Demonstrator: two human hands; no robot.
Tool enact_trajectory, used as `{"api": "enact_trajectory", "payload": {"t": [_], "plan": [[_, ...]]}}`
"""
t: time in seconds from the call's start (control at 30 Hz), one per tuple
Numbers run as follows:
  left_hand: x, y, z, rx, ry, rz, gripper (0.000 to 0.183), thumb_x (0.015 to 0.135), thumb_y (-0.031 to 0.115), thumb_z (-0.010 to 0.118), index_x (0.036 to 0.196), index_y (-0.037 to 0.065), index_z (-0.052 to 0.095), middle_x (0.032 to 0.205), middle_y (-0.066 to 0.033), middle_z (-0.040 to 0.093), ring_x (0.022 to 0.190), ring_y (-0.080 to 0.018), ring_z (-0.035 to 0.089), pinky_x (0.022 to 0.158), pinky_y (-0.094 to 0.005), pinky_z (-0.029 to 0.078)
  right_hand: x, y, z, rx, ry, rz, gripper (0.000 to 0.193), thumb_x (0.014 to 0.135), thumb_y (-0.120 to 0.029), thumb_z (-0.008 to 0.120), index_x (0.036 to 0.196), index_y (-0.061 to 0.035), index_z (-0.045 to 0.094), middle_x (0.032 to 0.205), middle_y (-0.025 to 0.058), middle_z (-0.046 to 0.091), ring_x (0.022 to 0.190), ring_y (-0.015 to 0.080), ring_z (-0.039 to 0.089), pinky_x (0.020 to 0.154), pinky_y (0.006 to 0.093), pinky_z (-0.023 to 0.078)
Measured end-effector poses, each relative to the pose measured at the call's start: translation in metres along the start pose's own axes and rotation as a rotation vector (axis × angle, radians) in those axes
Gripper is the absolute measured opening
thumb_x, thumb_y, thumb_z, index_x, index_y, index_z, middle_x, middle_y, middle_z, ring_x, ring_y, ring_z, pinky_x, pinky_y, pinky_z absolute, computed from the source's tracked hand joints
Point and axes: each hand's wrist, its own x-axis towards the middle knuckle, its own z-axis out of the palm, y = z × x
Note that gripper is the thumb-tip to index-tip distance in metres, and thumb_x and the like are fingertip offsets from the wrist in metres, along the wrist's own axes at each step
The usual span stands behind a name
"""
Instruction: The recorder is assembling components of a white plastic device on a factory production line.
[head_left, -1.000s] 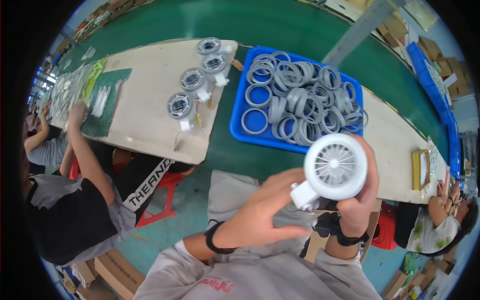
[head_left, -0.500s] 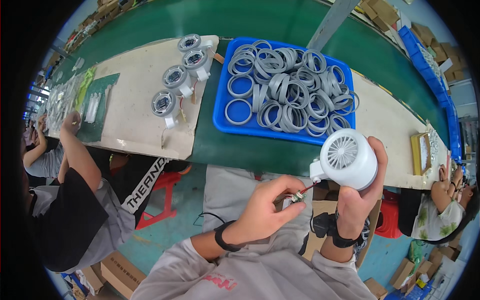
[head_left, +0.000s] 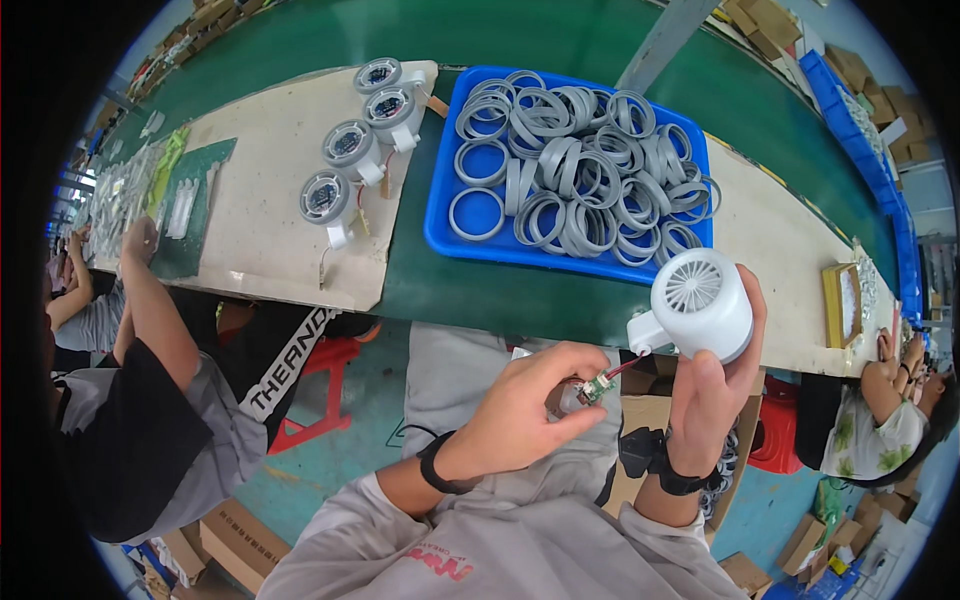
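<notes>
head view, assembly line. right hand [head_left: 712, 395] wrapped around a white round fan housing [head_left: 702, 303], thumb up its near side, fingers curled behind; grille end faces the camera. housing held in the air over the near edge of the green desk [head_left: 470, 290], just in front of the blue tray [head_left: 440, 232].

left hand [head_left: 520, 405] pinching a small green circuit board [head_left: 597, 386] between thumb and fingertips; a red wire [head_left: 628, 364] runs from the board up to the stub at the housing's side.

change over the last second: the housing has dropped from mid-frame, grille square to the lens, to a lower position on the right and tipped a little; the left hand has come off the housing body and now works only the board at the wire end. judged: attention has passed from the shell to the wired board.

tray heaped with grey rings [head_left: 580, 170]. four grey fan units [head_left: 355, 140] stand in a line on the pale board [head_left: 250, 220] to the left. a co-worker's arm [head_left: 150, 300] reaches onto the desk further left.
</notes>
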Motion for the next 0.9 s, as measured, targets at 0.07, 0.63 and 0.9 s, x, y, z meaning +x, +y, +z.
{"api": "enact_trajectory", "payload": {"t": [0.07, 0.63, 0.9], "plan": [[0.001, 0.0, 0.0, 0.018, -0.015, -0.013, 0.043, 0.073, -0.001, 0.077, 0.111, 0.002, 0.057, 0.104, -0.0088, 0.064, 0.087, -0.0178, 0.062, 0.074, -0.028, 0.049, 0.004, 0.003, 0.0, -0.024, -0.008, 0.001, 0.08, 0.076, -0.022, 0.07, 0.142, 0.004, 0.033, 0.134, 0.0166, 0.046, 0.124, 0.0266, 0.05, 0.104, 0.0398, 0.042], [0.005, 0.008, -0.005, 0.375, 0.052, 0.174, 0.041, 0.065, 0.0, 0.079, 0.101, 0.002, 0.061, 0.08, -0.0115, 0.06, 0.066, -0.0285, 0.057, 0.06, -0.0365, 0.046, 0.013, 0.019, 0.002, -0.012, -0.044, 0.078, 0.075, 0.075, -0.024, 0.075, 0.138, -0.0003, 0.041, 0.128, 0.0129, 0.051, 0.119, 0.0222, 0.052, 0.1, 0.0346, 0.042], [0.007, 0.005, -0.009, 0.431, 0.099, 0.225, 0.041, 0.064, 0.001, 0.08, 0.1, 0.002, 0.06, 0.078, -0.0126, 0.059, 0.065, -0.0304, 0.055, 0.059, -0.0384, 0.045, 0.015, 0.027, 0.004, -0.036, -0.084, 0.113, 0.07, 0.078, -0.017, 0.073, 0.137, -0.0006, 0.04, 0.127, 0.012, 0.051, 0.117, 0.0216, 0.052, 0.099, 0.0347, 0.043]]}}
